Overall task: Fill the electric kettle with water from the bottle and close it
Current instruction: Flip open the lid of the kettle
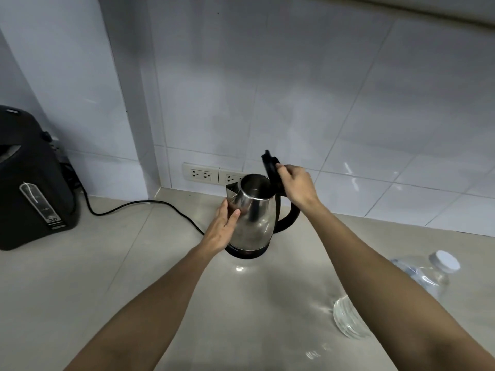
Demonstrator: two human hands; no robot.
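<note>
Kettle (253, 218) opened, nothing poured yet.
Lid (272, 171) is held up by right hand (297, 184) fingers; left hand (223, 227) is pressed flat on the body, fingers released. Bottle (417, 287) is lying capped on the table (112, 263) (right side); filling and closing remain.

kettle (253, 218) shiny silver steel, black base band; lid (272, 167) black; handle (290, 218) black; cord (150, 207) black; bottle (426, 277) clear, cap (446, 261) white; table (80, 290) pale beige tile, thin grey joints; wall (321, 103) glossy white tile; sockets (201, 174) white; water boiler (32, 183) black, silver front strip
</note>
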